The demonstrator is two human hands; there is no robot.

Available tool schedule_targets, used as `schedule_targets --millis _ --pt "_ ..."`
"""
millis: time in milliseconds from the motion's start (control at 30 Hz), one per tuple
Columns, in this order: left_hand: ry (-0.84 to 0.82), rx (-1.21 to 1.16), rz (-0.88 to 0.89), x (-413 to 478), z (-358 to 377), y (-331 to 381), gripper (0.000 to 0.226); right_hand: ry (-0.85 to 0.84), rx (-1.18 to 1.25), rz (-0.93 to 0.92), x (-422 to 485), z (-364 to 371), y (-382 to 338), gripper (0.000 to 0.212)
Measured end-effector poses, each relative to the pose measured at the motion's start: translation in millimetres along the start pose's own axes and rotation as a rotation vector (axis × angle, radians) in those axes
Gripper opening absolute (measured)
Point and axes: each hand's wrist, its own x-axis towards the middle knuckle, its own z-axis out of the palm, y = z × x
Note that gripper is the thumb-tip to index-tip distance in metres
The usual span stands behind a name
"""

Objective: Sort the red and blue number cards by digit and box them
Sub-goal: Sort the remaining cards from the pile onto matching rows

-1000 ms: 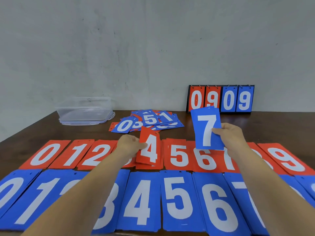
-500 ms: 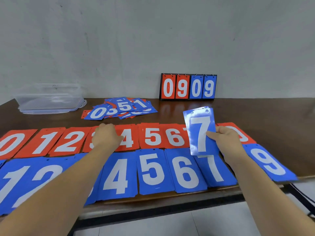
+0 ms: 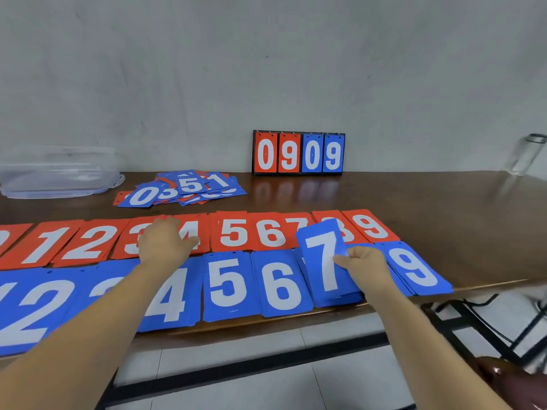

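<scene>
The blue row [image 3: 229, 287] lies along the front edge of the table [image 3: 444, 208]. Over its 7 pile the right hand [image 3: 365, 269] pinches a blue 7 [image 3: 324, 255] by its right edge. The left hand [image 3: 164, 242] rests flat, fingers straight, on the red row [image 3: 233, 232] at 3 and 4. Behind lie a loose pile [image 3: 183, 187], a clear box [image 3: 59, 173] at far left and a scoreboard [image 3: 299, 153] by the wall

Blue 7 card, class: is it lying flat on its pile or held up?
Held up: the right hand pinches the blue 7 card, tilted over the red row.

Glass jar [image 3: 527, 155] on wooden table [image 3: 444, 202]
</scene>
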Motion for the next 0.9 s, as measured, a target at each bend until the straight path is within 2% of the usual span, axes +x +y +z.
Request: schedule_targets --millis 67,233,333,467,567,667,900 --pt "0.003 -0.011 0.001 -5.4 1.2 6.6 0.055 0.028 -0.129 -0.021 4.9 5.0 7.2 0.028" --pt "0.016 0.004 0.001 -15.8 1.6 21.4 0.060 0.130 -0.569 -0.131 -3.8 8.5 10.6 0.020" --pt "0.017 0.016 0.014 -23.0 2.8 30.9 0.061 0.201 -0.710 -0.192 -7.5 9.9 12.8 0.025" --pt "-0.012 0.017 0.054 -34.5 5.2 48.4 0.062 0.234 -0.673 -0.284 -5.8 5.8 18.3 0.036" --pt "-0.031 0.007 0.122 -45.2 9.7 59.8 0.061 0.150 -0.543 -0.379 -2.9 6.1 26.2 0.035" --pt "-0.072 0.034 0.143 -56.5 13.2 67.4 0.062 0.062 -0.454 -0.459 -1.9 9.6 29.9 0.048" --pt "-0.097 0.017 0.149 -64.5 7.1 64.5 0.058 -0.100 -0.438 -0.546 5.7 19.3 0.7 0.057"
